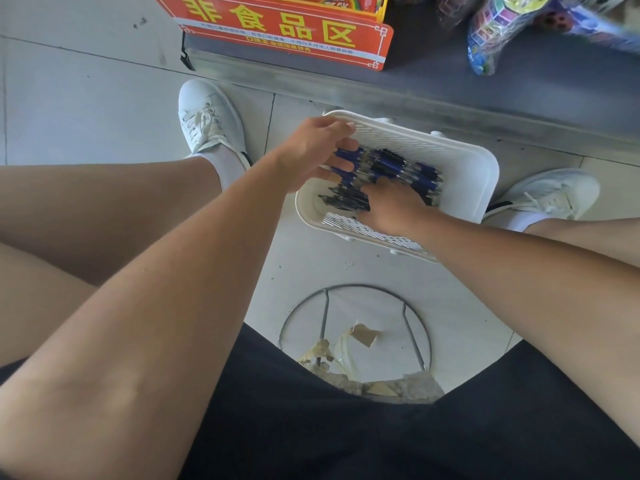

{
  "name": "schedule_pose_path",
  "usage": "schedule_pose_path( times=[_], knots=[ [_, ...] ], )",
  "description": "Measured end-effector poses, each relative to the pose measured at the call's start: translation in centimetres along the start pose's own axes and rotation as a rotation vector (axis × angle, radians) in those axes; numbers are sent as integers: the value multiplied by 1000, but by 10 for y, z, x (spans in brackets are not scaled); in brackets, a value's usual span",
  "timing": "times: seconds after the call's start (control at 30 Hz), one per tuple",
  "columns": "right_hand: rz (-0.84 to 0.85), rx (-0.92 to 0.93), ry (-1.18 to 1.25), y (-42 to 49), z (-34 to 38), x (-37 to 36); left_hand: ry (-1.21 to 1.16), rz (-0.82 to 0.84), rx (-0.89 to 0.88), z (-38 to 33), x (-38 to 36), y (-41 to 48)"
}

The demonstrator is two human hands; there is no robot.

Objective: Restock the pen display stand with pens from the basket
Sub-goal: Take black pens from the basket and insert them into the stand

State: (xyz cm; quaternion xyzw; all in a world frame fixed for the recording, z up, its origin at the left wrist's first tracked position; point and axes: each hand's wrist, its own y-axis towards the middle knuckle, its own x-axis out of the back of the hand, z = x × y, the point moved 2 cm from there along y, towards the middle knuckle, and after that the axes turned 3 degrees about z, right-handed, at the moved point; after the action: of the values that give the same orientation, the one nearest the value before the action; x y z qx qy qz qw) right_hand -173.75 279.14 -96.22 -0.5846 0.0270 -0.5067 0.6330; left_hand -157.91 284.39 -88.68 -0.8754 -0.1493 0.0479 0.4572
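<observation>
A white slatted plastic basket (pixel 474 174) sits on the floor between my feet. It holds several blue and black pens (pixel 398 164) in a loose pile. My left hand (pixel 311 150) reaches in from the left, its fingers curled round a few blue pens at the basket's left end. My right hand (pixel 391 202) lies palm down on the pile, fingers dipping among the black pens; whether it grips any is hidden. The pen display stand is out of view.
A grey shelf base (pixel 346 88) runs across the far side, with a red and yellow sign (pixel 287 36) and bagged goods (pixel 495 36) above. A wire stool ring (pixel 356 323) and paper scraps lie near my knees. White shoes flank the basket.
</observation>
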Motion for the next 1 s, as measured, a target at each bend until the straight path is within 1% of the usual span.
schedule_pose_path(
  times=[0.1, 0.2, 0.37, 0.53, 0.63, 0.7, 0.77, 0.9, 1.0],
  knots=[
    [-13, 29, -25, 7, 14, -1, 0, -4, 2, 0, 0, -1],
    [19, -13, -152, 13, 24, -1, -3, -11, 1, 0, 0, -1],
    [-13, -62, -243, 21, 29, -6, -5, -7, 0, 0, 1, -1],
    [-48, 30, -399, 21, 24, -10, -24, -3, 7, 0, 2, 0],
    [-69, 64, -396, 22, 21, -12, -28, -1, 0, 0, 3, 0],
    [-115, 80, -355, 21, 21, -12, -33, -4, -1, 0, 4, 1],
    [-122, 75, -312, 20, 21, -12, -42, -4, -1, 1, 5, 1],
    [-47, 48, -328, 24, 22, -7, -44, -2, -4, 1, 5, 1],
    [25, 10, -294, 26, 26, -3, -54, 4, 2, 2, 5, 1]
  ],
)
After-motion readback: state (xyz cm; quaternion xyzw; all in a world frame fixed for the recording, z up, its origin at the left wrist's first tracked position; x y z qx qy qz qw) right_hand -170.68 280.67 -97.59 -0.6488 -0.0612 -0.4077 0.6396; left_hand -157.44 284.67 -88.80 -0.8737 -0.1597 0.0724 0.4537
